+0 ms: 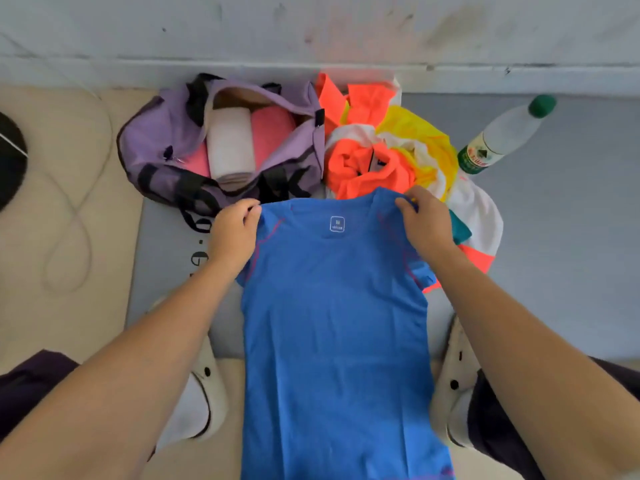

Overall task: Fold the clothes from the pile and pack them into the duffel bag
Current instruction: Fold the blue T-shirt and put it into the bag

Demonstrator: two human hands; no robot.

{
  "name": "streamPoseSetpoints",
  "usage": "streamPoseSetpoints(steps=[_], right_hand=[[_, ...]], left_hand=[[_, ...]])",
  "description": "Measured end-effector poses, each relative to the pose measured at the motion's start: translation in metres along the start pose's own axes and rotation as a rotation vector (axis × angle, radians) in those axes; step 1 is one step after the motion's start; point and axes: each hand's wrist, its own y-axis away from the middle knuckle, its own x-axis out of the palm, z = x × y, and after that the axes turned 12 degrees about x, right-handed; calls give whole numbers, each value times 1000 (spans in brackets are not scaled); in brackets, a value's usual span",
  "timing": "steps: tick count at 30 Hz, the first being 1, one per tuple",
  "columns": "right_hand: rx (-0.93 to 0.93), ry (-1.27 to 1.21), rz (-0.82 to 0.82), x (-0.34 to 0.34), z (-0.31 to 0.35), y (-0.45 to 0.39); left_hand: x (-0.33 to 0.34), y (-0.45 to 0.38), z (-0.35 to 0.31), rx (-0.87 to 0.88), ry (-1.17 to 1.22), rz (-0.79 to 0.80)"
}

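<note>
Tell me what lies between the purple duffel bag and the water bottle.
In the head view, the pile of clothes, orange, yellow and white, lies between the duffel bag and the water bottle.

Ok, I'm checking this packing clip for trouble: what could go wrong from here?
1. The blue shirt hangs over the feet; its hem could crumple while folding.
2. The pile sits right behind it, so loose clothes may snag.
3. The duffel bag already holds rolls, so space could run short.

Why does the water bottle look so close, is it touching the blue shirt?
Apart. The head view shows the water bottle standing well right of the blue shirt, with piled clothes between them.
</note>
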Motion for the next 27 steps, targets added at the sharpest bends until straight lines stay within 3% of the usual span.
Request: streamPoseSetpoints(steps=[5,7,10,13,20,24,27], right_hand=[[98,-7,-392,5,-32,41],[252,-149,-414,13,-60,65],[519,-233,-239,28,-102,94],[675,-248,-32,35,-129,102],[637,-360,261,25,-135,86],[644,-414,436,10,-133,82],[645,-457,570,0,-132,85]], left_hand=[[28,53,11,-207,41,-168],[46,84,18,-390,113,-135],[64,119,32,-613,119,-44],[68,136,38,-726,173,-64],[56,135,50,-964,717,70],[41,140,56,-950,917,108],[33,143,59,-904,896,269]])
